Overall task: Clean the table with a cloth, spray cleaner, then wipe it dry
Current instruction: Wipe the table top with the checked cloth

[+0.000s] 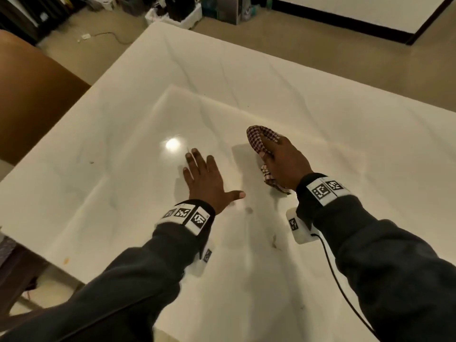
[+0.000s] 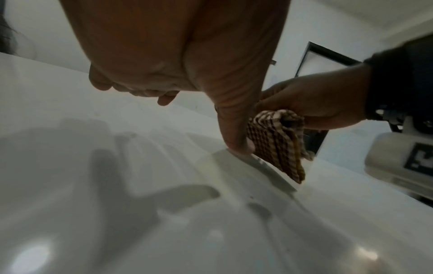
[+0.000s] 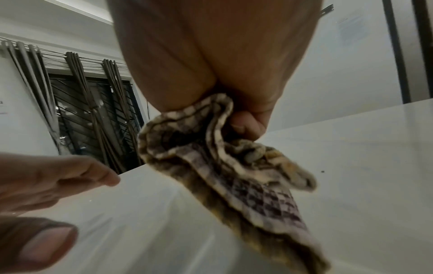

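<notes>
A glossy white marble table [image 1: 246, 82] fills the head view. My right hand [image 1: 283, 161] grips a bunched brown-and-white checked cloth [image 1: 261, 139] just above the tabletop, right of centre. In the right wrist view the cloth [image 3: 234, 176] hangs in folds below my curled fingers. My left hand [image 1: 204, 176] lies over the table to the left of it, fingers spread straight, holding nothing. In the left wrist view the thumb tip [image 2: 239, 144] touches the surface beside the cloth [image 2: 276, 144]. No spray cleaner shows in any view.
A brown chair back [image 1: 32, 99] stands at the table's left edge. Small stains [image 1: 275, 240] mark the table near its front. Boxes and clutter [image 1: 172, 11] sit on the floor beyond the far corner. Curtains and a dark window [image 3: 89, 115] lie behind.
</notes>
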